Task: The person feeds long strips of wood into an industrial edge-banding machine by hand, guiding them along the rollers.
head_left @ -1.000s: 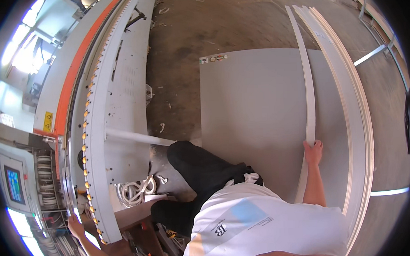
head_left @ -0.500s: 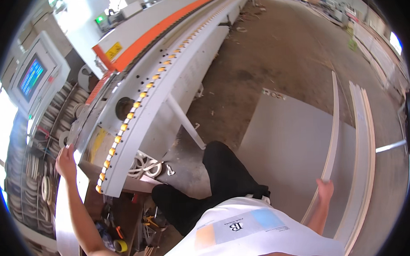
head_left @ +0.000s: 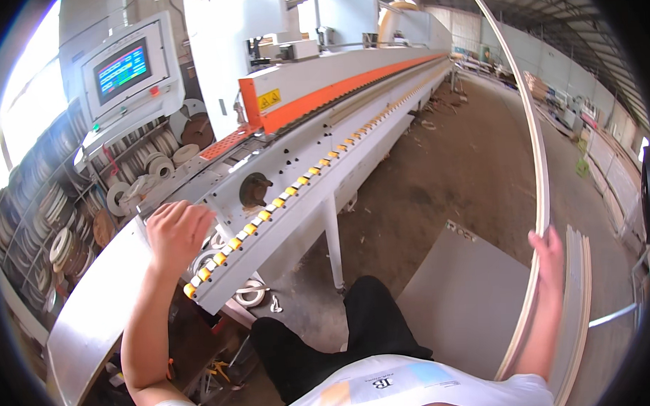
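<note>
A long, narrow pale board (head_left: 537, 149) rises along my right side, bowed by the lens. My right hand (head_left: 547, 263) grips it with the fingers round its edge. In front of the machine's near end, my left hand (head_left: 174, 235) is raised, its fingers curled together and nothing visible in them. Beside that hand is the pale tabletop (head_left: 93, 318) at the left. The edge-banding machine (head_left: 296, 204), white and orange with a row of yellow rollers, stretches away ahead of me.
A grey panel (head_left: 449, 277) lies low at the right, with stacked narrow boards (head_left: 576, 301) beside it. A control screen (head_left: 122, 70) stands at upper left above racks of banding rolls (head_left: 61, 241). Loose white rolls (head_left: 251, 293) sit under the machine.
My right hand has lifted the narrow board, whose far end now reaches the top of the picture. My left hand has moved right and inward. The view has tilted up.
</note>
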`<action>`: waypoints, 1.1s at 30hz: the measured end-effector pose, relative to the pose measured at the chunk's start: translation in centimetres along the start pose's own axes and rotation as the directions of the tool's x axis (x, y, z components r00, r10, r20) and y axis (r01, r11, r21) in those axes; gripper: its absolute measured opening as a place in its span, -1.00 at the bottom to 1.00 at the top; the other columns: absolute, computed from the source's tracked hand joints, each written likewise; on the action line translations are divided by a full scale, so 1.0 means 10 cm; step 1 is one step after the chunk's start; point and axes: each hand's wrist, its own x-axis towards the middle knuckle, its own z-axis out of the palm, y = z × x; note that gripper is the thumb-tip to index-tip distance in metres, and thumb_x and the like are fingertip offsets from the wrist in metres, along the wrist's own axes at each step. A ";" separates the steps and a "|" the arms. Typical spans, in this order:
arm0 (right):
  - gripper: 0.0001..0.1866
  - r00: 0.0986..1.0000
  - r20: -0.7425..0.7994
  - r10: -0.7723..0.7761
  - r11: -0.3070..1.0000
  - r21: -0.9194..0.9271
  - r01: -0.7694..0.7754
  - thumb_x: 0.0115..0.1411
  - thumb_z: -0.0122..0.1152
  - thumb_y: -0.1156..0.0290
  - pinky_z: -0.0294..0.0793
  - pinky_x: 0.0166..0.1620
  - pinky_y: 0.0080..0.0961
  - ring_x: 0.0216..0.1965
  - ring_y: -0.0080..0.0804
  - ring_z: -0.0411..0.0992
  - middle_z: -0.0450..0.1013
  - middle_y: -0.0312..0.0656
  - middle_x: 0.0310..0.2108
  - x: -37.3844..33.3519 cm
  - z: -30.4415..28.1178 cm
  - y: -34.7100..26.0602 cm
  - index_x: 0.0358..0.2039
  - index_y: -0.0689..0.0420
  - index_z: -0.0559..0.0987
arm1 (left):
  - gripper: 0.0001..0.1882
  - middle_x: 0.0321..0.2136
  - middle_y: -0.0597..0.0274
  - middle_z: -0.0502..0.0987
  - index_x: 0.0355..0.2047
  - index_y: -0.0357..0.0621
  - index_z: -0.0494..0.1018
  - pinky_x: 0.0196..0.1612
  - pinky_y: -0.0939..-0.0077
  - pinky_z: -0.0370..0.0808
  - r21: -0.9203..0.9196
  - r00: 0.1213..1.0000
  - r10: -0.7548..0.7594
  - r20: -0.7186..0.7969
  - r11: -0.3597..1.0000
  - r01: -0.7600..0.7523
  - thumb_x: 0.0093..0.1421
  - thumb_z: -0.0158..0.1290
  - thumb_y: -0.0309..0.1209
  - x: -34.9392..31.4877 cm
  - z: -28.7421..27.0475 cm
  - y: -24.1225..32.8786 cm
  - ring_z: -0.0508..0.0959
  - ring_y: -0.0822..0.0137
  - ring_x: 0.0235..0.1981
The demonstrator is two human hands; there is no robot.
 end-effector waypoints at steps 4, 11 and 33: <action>-0.37 0.952 0.301 -0.050 0.996 0.082 0.026 0.31 0.31 0.22 0.22 -0.56 -0.81 -0.57 -0.84 0.25 0.39 -0.46 -0.28 0.14 0.42 -1.31 0.31 0.24 0.41 | -0.80 -0.44 0.29 0.60 -0.27 -0.12 0.60 -0.34 0.34 0.56 0.038 0.988 0.130 -0.085 0.991 -0.128 0.08 0.33 -0.48 0.35 -0.24 0.23 0.61 0.26 -0.45; -0.32 0.741 0.537 -0.403 0.905 0.354 0.235 0.22 0.40 0.15 0.27 -0.47 -0.82 -0.45 -0.82 0.30 0.41 -0.43 -0.30 -0.13 1.21 -2.29 0.24 0.28 0.46 | -0.43 0.05 0.16 0.63 0.10 -0.11 0.54 0.18 0.12 0.53 0.199 0.859 0.402 -0.317 0.914 -0.354 0.06 0.39 -0.33 1.43 -0.72 0.38 0.60 0.07 0.08; -0.36 0.012 0.639 -0.769 0.139 0.149 0.979 0.05 0.40 0.25 0.40 0.34 0.03 0.18 0.00 0.52 0.59 -0.05 0.11 0.06 2.76 -0.69 0.19 0.11 0.57 | -0.34 -0.35 0.28 0.61 0.09 -0.07 0.55 -0.27 0.34 0.58 0.275 0.847 -0.231 0.479 0.956 0.105 -0.13 0.34 -0.36 -1.07 -0.85 0.48 0.66 0.25 -0.34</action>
